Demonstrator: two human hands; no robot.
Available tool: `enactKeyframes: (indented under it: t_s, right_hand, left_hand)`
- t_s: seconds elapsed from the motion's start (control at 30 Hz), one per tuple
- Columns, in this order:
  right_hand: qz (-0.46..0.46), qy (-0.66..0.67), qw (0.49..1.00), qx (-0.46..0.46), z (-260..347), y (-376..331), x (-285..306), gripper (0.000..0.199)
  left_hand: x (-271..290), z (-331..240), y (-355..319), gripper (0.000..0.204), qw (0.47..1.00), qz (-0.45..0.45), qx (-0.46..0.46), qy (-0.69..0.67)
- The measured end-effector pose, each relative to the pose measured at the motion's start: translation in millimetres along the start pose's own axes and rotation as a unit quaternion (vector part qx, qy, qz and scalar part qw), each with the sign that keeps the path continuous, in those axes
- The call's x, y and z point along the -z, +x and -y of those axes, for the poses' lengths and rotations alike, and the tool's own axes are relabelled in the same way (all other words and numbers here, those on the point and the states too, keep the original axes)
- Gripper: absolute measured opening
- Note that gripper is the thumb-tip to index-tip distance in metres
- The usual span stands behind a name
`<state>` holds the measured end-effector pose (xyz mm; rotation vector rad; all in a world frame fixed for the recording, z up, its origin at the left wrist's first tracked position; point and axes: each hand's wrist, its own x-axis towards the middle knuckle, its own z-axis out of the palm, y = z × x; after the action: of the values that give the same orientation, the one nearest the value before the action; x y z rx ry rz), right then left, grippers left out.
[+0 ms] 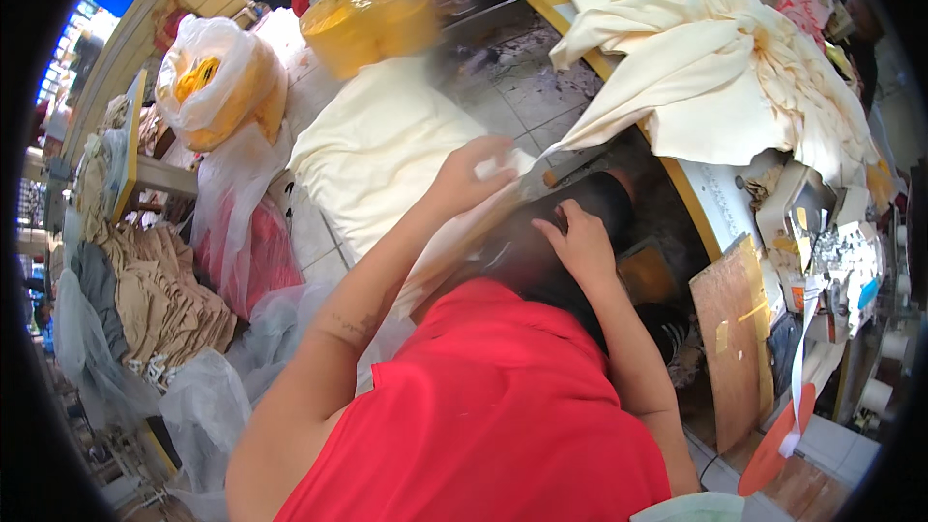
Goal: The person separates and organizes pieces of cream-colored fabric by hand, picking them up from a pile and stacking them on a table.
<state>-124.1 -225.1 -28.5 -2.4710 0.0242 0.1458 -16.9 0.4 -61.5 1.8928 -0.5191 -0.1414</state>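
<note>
My left hand [469, 179] is closed on the edge of a cream cloth piece [510, 170], pinched between thumb and fingers and slightly blurred. A pile of cream cloth [387, 145] lies just beyond that hand, on the left of my legs. My right hand [583, 240] hovers over my dark-clad leg with thumb and fingers apart, and nothing shows between them. More cream cloth [715, 68] is heaped on the table at the right, one corner hanging down toward my left hand. Whether that corner joins the held piece I cannot tell.
A sewing machine [822, 222] stands at the right, near a wooden board [730, 348] and an orange disc [776, 440]. At the left are a plastic bag with yellow contents [222, 82], a bag of red cloth [249, 246] and stacked tan pieces [164, 290]. A yellow wrapped bundle [367, 19] sits ahead.
</note>
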Motion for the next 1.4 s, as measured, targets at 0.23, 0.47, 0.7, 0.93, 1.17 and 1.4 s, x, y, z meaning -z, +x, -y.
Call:
enactKeyframes:
  t_s: [0.23,0.47,0.7,0.93,1.17,1.4]
  right_hand:
    - [-0.087,0.073,0.993,0.03,-14,-6,6,0.021]
    - [-0.205,-0.073,0.962,0.166,2,20,6,0.013]
    - [-0.209,-0.137,0.942,0.224,3,36,-4,0.013]
    - [-0.262,-0.069,0.947,0.174,14,0,42,0.017]
    - [-0.369,0.041,0.923,0.099,32,-4,121,0.011]
    - [-0.425,-0.003,0.9,0.094,42,18,180,0.032]
  left_hand:
    - [-21,-19,55,0.012,0.983,0.155,0.059,-0.073]
    - [-4,-54,46,0.034,0.961,0.219,0.038,-0.165]
    - [2,-68,46,0.043,0.957,0.24,0.09,-0.135]
    - [-16,-65,53,0.016,0.987,0.115,0.022,-0.108]
    - [1,-105,55,0.024,0.993,-0.036,-0.089,0.069]
    - [135,-182,-25,0.008,0.985,-0.145,-0.093,-0.027]
